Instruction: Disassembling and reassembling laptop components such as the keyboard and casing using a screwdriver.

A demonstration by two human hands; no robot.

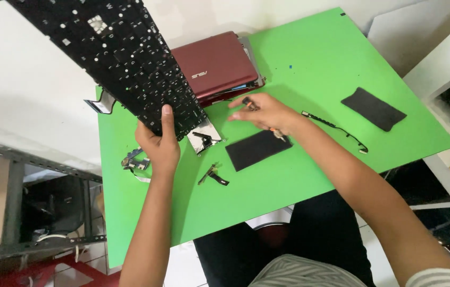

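one keyboard [124,58] clamped in left hand [158,146] grip; right hand [262,112] pinching screwdriver [250,103]; two black pads [258,149].

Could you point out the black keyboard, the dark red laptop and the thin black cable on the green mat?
black keyboard [129,58], head view, middle of its key face.
dark red laptop [213,65], head view, centre of its lid.
thin black cable [336,127], head view, midway along it.

A single head-worn camera looked steeply down from above the person's shoulders onto a green board [310,175], facing forward and slightly tilted, so the board's edges ran askew. It sat close enough that both forearms filled the lower frame, lap and floor showing beneath. No second view existed.
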